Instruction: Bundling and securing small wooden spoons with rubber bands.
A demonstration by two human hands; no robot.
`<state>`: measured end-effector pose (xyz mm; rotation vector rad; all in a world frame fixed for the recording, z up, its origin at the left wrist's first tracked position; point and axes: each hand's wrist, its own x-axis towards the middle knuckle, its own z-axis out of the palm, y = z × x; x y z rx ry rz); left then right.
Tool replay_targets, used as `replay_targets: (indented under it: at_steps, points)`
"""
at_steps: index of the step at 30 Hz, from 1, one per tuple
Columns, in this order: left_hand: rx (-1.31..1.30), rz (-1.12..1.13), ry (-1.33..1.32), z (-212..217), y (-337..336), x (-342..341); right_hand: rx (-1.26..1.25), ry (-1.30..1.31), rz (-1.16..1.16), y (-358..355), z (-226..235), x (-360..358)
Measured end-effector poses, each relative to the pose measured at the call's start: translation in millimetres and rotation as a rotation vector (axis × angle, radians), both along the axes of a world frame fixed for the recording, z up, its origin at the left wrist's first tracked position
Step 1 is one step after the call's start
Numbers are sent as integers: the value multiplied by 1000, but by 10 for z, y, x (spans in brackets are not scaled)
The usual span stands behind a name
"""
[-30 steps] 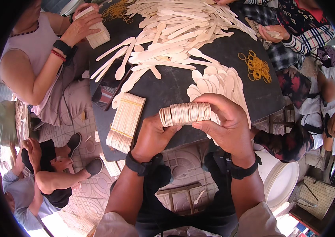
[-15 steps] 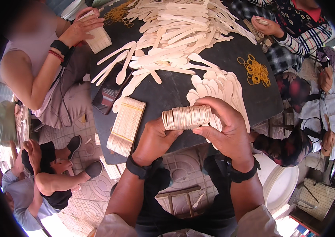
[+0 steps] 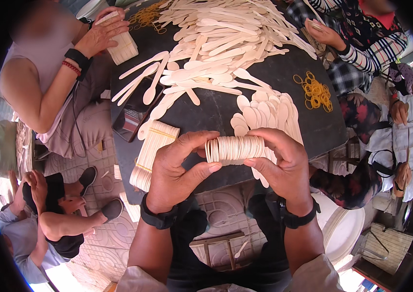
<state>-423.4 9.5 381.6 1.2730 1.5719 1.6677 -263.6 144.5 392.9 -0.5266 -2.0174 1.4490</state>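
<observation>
Between my two hands, over the near edge of the dark table point(image 3: 201, 114), I hold a row of stacked wooden spoons point(image 3: 235, 149), their rounded ends facing up. My left hand point(image 3: 179, 168) grips the stack's left end with thumb and fingers. On its right end, my right hand point(image 3: 284, 158) presses likewise. A bundle of wooden spoons point(image 3: 154, 153) bound with rubber bands lies beside my left hand, partly hidden by it. Just beyond my right hand, loose spoons point(image 3: 269, 112) lie fanned in a pile.
A large heap of wooden spoons point(image 3: 235, 36) covers the far table. Yellow rubber bands point(image 3: 316, 92) lie at right, more point(image 3: 145, 18) at far left. A phone point(image 3: 131, 117) sits under some spoons. At left a co-worker's hand point(image 3: 102, 36) holds a bundle; other people sit around.
My left hand has shifted from beneath the stack to its left end, thumb and fingers now around it. The stack has moved slightly right and nearer me.
</observation>
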Motion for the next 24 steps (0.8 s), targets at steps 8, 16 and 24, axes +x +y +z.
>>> replay_targets:
  at_steps: [8, 16, 24]
  points:
    - [38, -6, -27, -26, 29, 14, 6, 6, -4, -27, -20, 12]
    - [22, -33, 29, 59, 11, -1, -111, 33, -5, -70, -22, -4]
    - [-27, -52, 97, 129, 25, -17, -123, 43, 11, -56, -40, 7]
